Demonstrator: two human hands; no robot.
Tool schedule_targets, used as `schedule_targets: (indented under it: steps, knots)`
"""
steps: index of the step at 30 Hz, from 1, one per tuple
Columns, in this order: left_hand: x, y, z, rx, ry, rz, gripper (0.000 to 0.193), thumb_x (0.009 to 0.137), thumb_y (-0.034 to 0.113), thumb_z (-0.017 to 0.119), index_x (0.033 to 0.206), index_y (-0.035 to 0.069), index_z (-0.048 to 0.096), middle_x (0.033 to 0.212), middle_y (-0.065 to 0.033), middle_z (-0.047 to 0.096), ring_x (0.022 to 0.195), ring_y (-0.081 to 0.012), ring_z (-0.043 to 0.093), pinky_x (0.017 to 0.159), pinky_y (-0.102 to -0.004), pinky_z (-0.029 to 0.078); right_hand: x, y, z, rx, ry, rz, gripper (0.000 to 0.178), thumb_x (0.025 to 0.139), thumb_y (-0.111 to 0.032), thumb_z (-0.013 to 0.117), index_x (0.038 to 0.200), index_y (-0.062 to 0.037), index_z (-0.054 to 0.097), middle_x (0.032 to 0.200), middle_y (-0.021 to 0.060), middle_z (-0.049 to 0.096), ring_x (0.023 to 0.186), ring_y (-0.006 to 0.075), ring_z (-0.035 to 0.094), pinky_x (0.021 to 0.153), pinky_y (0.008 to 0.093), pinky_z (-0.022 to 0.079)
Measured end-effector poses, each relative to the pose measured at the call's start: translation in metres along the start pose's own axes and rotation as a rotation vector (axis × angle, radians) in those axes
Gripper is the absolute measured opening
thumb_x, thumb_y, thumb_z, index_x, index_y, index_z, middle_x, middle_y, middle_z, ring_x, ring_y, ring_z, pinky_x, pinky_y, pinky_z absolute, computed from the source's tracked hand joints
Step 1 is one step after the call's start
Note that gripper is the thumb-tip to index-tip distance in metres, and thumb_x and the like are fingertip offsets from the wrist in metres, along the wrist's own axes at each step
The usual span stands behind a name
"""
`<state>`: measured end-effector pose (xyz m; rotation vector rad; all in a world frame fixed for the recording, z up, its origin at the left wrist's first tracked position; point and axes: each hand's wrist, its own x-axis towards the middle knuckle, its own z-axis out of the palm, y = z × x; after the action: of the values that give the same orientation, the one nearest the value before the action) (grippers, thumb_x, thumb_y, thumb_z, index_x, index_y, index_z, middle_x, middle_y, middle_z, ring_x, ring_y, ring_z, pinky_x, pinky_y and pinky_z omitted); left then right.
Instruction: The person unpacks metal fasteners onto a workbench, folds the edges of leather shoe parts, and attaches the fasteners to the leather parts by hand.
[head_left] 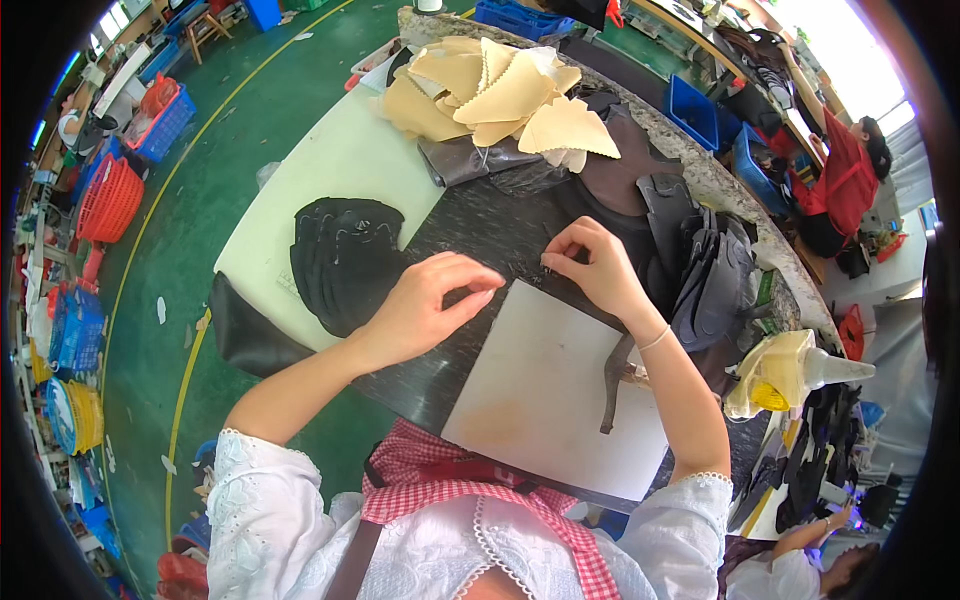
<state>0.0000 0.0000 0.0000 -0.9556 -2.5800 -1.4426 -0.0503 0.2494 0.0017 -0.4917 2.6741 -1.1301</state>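
Over the dark worktop (440, 380), my left hand (430, 305) reaches out with its fingers loosely extended. A narrow gap shows between thumb and fingers, and I see nothing held there. My right hand (595, 270) pinches a small dark piece (545, 268) between thumb and fingertips, too small to identify. Just below the hands lies a white rectangular board (540, 390). A dark narrow strip (612, 390) lies on it beside my right forearm. To the left of my left hand, black cut pieces (345, 260) are stacked on a pale green sheet (270, 220).
Cream zigzag-edged pieces (500, 90) are heaped at the back. Dark shaped pieces (705, 270) overlap on the right, near a translucent bottle (785, 372) with a pointed nozzle. Folded black material (250, 330) hangs at the left edge. Another person (840, 180) in red works at the far right.
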Motion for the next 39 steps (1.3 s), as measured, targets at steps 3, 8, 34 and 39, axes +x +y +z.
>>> schedule_targets:
  steps: [3,8,34,39]
  knots:
    - [0.021,0.001,0.017,-0.123,-0.054,-0.128,0.022,0.092,0.015,0.057,0.110,0.004,0.063,0.096,-0.0066,0.067,0.082,-0.0166,0.061,0.078,-0.0260,0.049,-0.012,-0.010,-0.006,0.117,0.141,-0.034,0.010,0.075,-0.010,0.070,0.081,-0.0040,0.066,0.089,0.0030,0.062,0.082,0.0150,0.057,0.072,0.0297,0.043]
    - [0.038,0.025,0.051,-0.814,-0.081,-0.326,0.021,0.094,0.015,0.055,0.104,-0.002,0.061,0.086,-0.0055,0.064,0.073,-0.0102,0.059,0.069,-0.0254,0.049,-0.051,-0.022,-0.006,0.369,0.310,-0.169,0.007,0.076,-0.004,0.070,0.081,-0.0021,0.065,0.089,0.0045,0.062,0.081,0.0140,0.057,0.072,0.0263,0.043]
    - [0.135,0.136,0.181,-0.416,-0.538,0.119,0.018,0.090,0.020,0.058,0.091,0.002,0.065,0.076,-0.0035,0.061,0.072,-0.0147,0.057,0.065,-0.0284,0.043,-0.243,0.032,-0.083,-0.418,0.839,-0.313,0.031,0.070,0.002,0.072,0.100,-0.0013,0.066,0.093,0.0126,0.066,0.080,0.0258,0.065,0.069,0.0316,0.054]
    - [0.255,0.087,0.200,0.864,-0.193,0.365,0.024,0.085,0.029,0.063,0.094,0.006,0.062,0.103,-0.0070,0.061,0.106,-0.0262,0.050,0.092,-0.0434,0.032,-0.255,0.044,-0.085,0.079,0.828,0.043,0.018,0.081,0.004,0.065,0.099,0.0019,0.065,0.088,0.0108,0.068,0.078,0.0178,0.067,0.070,0.0259,0.054]
